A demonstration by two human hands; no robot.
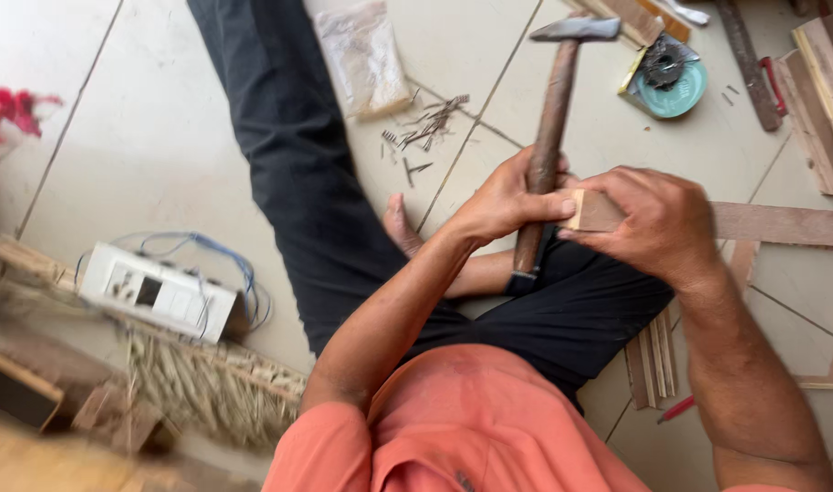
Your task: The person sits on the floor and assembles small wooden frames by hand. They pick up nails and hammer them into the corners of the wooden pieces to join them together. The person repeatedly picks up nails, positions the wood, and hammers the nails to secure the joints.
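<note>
My left hand (505, 199) is wrapped around the brown wooden handle of a hammer (551, 118). The handle stands nearly upright in view and its steel head points to the upper right. My right hand (658, 226) grips the near end of a flat wooden strip (781, 224), which runs off to the right over the tiled floor. The two hands meet at the strip's end, and my left thumb rests against it. I sit on the floor in black trousers (298, 173) with one leg stretched out.
A scatter of nails (430, 123) lies beside a plastic bag (363, 56). A teal lid with coiled wire (669, 80) and wooden offcuts (826, 87) are at the upper right. A white switch box with wires (157, 293) rests on a straw broom (211, 378) at the left. Thin strips (653, 357) lie by my leg.
</note>
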